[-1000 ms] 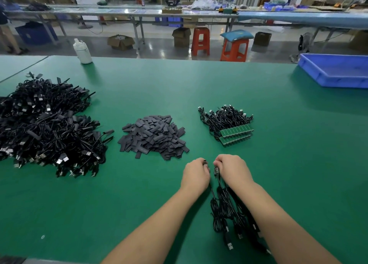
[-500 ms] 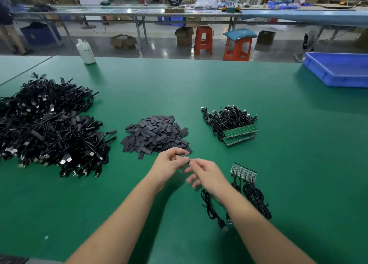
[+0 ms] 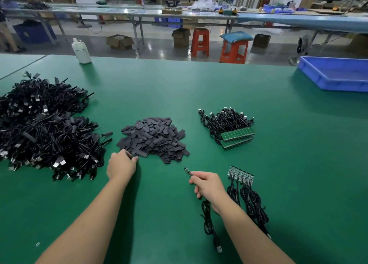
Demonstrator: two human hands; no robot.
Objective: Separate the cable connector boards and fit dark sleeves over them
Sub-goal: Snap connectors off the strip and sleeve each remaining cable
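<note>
The right hand (image 3: 209,185) pinches a single board (image 3: 188,171), tip pointing left and ready for sleeving, while the left hand (image 3: 121,164) curls its fingers onto the sleeve pile (image 3: 154,138) to pick one.

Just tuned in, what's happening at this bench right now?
A person is sleeving cable boards. The right hand holds one separated connector board, its cable trailing on the green table. The left hand reaches into the near edge of the dark sleeve pile. No sleeve is on that board yet.
</note>
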